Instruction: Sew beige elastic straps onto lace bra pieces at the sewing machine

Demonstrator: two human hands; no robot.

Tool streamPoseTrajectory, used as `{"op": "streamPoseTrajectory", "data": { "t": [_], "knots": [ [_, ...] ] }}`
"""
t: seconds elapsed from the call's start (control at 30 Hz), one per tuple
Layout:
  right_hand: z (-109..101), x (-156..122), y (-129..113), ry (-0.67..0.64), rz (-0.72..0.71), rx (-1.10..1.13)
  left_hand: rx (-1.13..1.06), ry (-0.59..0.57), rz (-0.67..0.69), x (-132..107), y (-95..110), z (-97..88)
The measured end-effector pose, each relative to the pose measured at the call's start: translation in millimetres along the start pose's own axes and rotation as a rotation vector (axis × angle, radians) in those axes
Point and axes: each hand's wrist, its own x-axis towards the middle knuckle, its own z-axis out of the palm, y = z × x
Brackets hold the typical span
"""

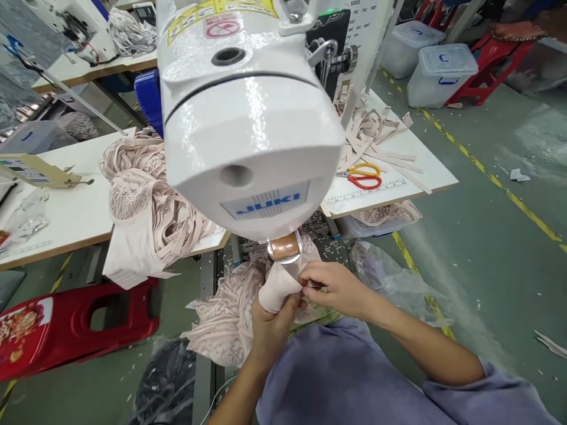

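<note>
My left hand (pixel 271 323) is closed around a folded piece of pale pink fabric (pixel 278 287), gripping it from below. My right hand (pixel 333 286) pinches the same fabric at its right edge, fingers pressed together. Both hands sit just under the head of a white JUKI sewing machine (pixel 248 112), beside its shiny copper-coloured part (pixel 284 248). More pink lace fabric (pixel 225 321) hangs below my left hand.
A heap of pink lace garments (pixel 146 200) lies on the white table (pixel 66 218) at left. Red and yellow scissors (pixel 364 176) and fabric strips (pixel 376 133) lie on the right table. A red stool (pixel 75 327), plastic bags (pixel 390 277) and lidded bins (pixel 438 74) stand on the floor.
</note>
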Motion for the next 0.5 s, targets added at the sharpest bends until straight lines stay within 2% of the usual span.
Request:
{"op": "streamPoseTrajectory", "data": {
  "t": [0.13, 0.23, 0.33, 0.5],
  "knots": [
    [0, 0, -1, -0.053, -0.022, 0.036, -0.015, -0.047, -0.109, 3, 3, -3.4],
    [5, -2, 0, 0.023, -0.008, 0.001, 0.03, -0.111, -0.178, 9, 10, -5.9],
    [11, -5, 2, 0.093, 0.009, -0.021, 0.095, -0.14, -0.187, 14, 17, -5.7],
    [6, -5, 0, 0.08, 0.083, -0.012, 0.19, -0.065, -0.11, 16, 20, -4.6]
  ]
}}
